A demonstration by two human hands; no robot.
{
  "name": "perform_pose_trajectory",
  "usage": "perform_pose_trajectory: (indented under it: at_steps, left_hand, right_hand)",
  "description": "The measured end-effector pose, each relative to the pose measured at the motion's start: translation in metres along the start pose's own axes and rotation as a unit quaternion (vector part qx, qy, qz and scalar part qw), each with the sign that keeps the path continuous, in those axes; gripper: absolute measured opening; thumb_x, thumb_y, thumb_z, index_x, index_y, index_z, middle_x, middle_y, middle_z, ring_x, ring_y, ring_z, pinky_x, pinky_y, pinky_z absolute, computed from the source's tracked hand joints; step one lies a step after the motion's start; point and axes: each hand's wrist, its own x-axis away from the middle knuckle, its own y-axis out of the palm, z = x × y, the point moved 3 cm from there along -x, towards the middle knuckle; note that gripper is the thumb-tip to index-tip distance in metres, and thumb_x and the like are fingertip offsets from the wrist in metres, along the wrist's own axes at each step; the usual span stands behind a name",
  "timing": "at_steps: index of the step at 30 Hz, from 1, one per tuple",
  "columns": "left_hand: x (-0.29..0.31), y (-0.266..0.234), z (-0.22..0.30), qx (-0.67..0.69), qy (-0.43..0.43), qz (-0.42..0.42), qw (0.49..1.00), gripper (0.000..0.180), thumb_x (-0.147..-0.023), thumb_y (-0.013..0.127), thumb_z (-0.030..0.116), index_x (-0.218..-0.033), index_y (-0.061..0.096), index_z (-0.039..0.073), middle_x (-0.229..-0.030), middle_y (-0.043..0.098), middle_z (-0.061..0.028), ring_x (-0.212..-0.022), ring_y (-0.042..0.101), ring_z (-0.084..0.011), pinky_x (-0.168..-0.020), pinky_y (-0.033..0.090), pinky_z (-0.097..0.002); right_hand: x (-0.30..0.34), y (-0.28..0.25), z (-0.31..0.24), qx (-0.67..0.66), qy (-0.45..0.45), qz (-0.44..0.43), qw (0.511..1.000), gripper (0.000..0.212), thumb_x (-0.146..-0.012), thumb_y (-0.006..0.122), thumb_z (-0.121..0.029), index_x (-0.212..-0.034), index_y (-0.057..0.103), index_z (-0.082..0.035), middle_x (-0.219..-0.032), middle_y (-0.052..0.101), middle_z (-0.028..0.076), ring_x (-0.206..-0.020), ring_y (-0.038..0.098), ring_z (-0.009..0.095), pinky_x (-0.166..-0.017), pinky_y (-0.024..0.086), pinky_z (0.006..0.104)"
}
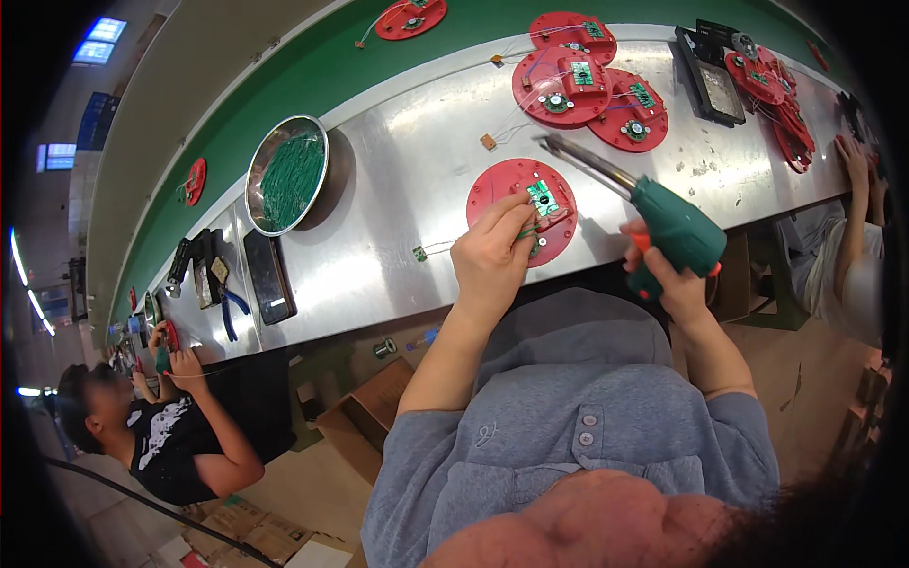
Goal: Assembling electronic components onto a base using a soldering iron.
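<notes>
In front of me on the metal bench lies a round red plastic disc (494, 182) with a green circuit board (543, 196) on it. My left hand (492, 256) rests over the disc's left side, thumb and fingers pinched together beside the board. Thin wires show near those fingertips, but what they grip is too small to make out. A wire runs left from this hand to a tiny green board (419, 254). My right hand (670, 275) is closed round the handle of a green soldering gun (684, 227). The gun's metal barrel points up and left, above the bench and apart from the disc.
Several wired red discs (561, 90) lie beyond, near a black-framed holder (712, 80). A steel bowl (322, 156) of green wires stands left, past a black tray (269, 276) and blue-handled pliers (230, 312). Co-workers sit at left (175, 435) and right (843, 270). A green belt (327, 87) runs behind.
</notes>
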Motion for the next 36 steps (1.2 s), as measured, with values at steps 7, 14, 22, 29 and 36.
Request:
perform_pose_trajectory:
  at_steps: [7,14,22,29,36]
  left_hand:
    - [0.0,0.002,-0.005,0.022,-0.021,-0.019,0.999,0.021,-0.061,0.063,-0.001,-0.082,0.062,0.002,-0.092,0.063,-0.0085,-0.069,0.062,-0.0209,-0.059,0.05,-0.0272]
    - [-0.001,0.001,-0.004,0.011,-0.011,-0.019,1.0,0.022,-0.061,0.063,-0.001,-0.082,0.062,0.003,-0.093,0.063,-0.0082,-0.068,0.062,-0.0207,-0.059,0.05,-0.0269]
    - [-0.002,-0.001,-0.002,0.017,-0.031,-0.04,0.999,0.02,-0.065,0.06,-0.003,-0.084,0.063,0.0,-0.093,0.064,-0.0102,-0.074,0.064,-0.0191,-0.064,0.05,-0.0257]
    - [-0.003,-0.002,0.0,0.004,-0.022,-0.044,0.999,0.019,-0.065,0.061,-0.003,-0.084,0.063,0.001,-0.093,0.064,-0.0098,-0.073,0.063,-0.0196,-0.064,0.05,-0.026]
    - [-0.003,-0.003,-0.001,-0.026,0.011,-0.04,0.999,0.021,-0.062,0.063,0.0,-0.082,0.061,0.003,-0.092,0.063,-0.0074,-0.072,0.062,-0.0207,-0.061,0.05,-0.0274]
  right_hand:
    - [0.022,-0.022,-0.003,0.097,0.075,-0.014,0.992,0.029,-0.079,0.056,-0.003,-0.107,0.052,0.0,-0.089,0.059,0.011,-0.063,0.054,0.01,-0.058,0.045,0.0227]
    - [0.019,-0.025,-0.008,0.148,0.073,-0.046,0.985,0.025,-0.076,0.058,0.0,-0.101,0.054,-0.001,-0.082,0.059,0.007,-0.06,0.054,0.008,-0.055,0.045,0.0217]
    - [0.019,-0.023,-0.009,0.162,0.094,0.01,0.982,0.018,-0.069,0.067,-0.004,-0.085,0.059,-0.002,-0.066,0.058,0.001,-0.056,0.052,0.005,-0.049,0.041,0.0204]
    - [0.018,-0.021,-0.013,0.218,0.016,0.001,0.976,0.027,-0.065,0.07,-0.004,-0.091,0.06,-0.001,-0.078,0.059,0.005,-0.065,0.055,0.012,-0.06,0.043,0.0247]
    - [0.024,-0.027,-0.013,0.106,0.073,-0.01,0.992,0.031,-0.077,0.055,-0.004,-0.106,0.051,0.002,-0.083,0.058,0.012,-0.06,0.055,0.013,-0.056,0.047,0.0246]
